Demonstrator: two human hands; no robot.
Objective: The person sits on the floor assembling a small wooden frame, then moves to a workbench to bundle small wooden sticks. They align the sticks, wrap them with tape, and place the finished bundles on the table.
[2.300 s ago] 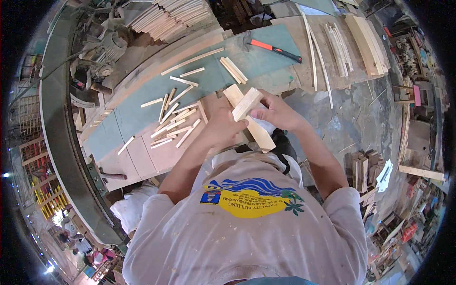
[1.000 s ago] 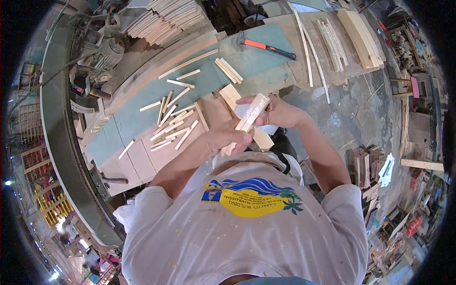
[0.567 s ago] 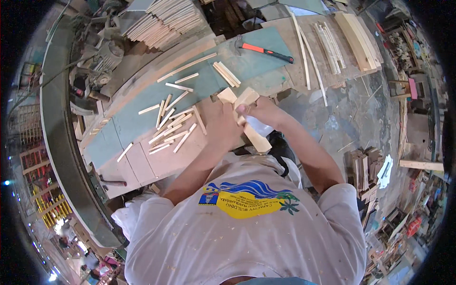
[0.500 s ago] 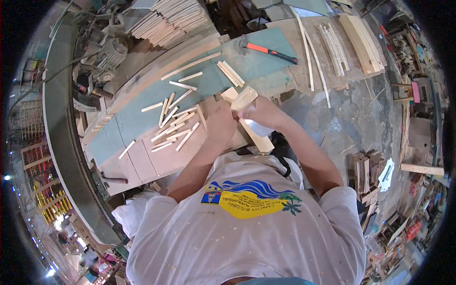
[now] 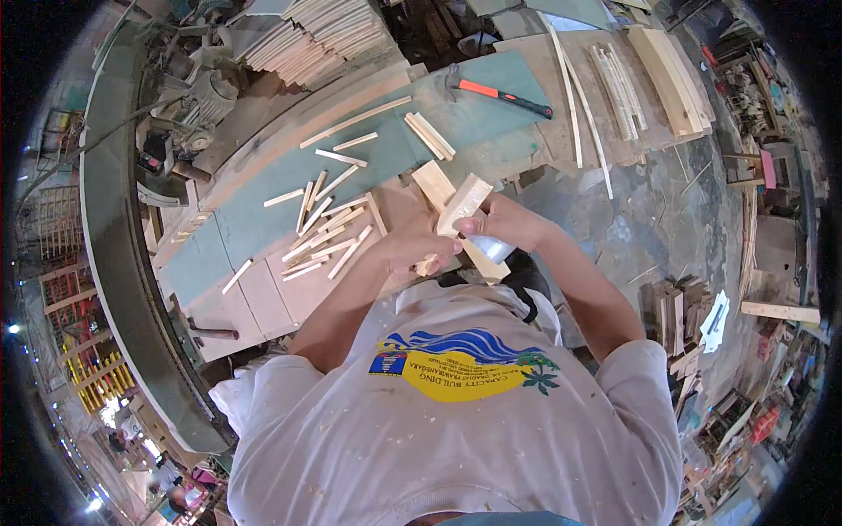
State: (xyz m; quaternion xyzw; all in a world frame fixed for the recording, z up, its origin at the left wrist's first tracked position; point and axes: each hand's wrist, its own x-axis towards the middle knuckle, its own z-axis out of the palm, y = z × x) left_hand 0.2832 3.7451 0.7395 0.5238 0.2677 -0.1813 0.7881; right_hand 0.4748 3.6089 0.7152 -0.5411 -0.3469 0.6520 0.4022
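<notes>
My right hand [image 5: 510, 222] is closed on a pale wooden block [image 5: 465, 203], tilted up in front of my waist. Nearer my body, my left hand [image 5: 405, 247] has its fingers curled round a small piece of pale wood [image 5: 427, 265]; most of that piece is hidden by the hand. Beneath both hands a longer wooden board [image 5: 433, 182] slants from the bench edge toward my waist. To the left of my left hand, several thin wooden sticks [image 5: 326, 237] lie in a loose heap on the bench.
A hammer [image 5: 500, 94] with an orange and black handle lies on the green part of the bench [image 5: 478, 74]. Two long strips [image 5: 579, 110] jut over the edge at right, near thick boards [image 5: 671, 83]. Stacked slats [image 5: 316, 39] and a dusty motor [image 5: 206, 105] stand behind.
My left hand has come away from the block, moving left and toward my body with a small wood piece. My right hand has tilted the block more upright and shifted slightly right.
</notes>
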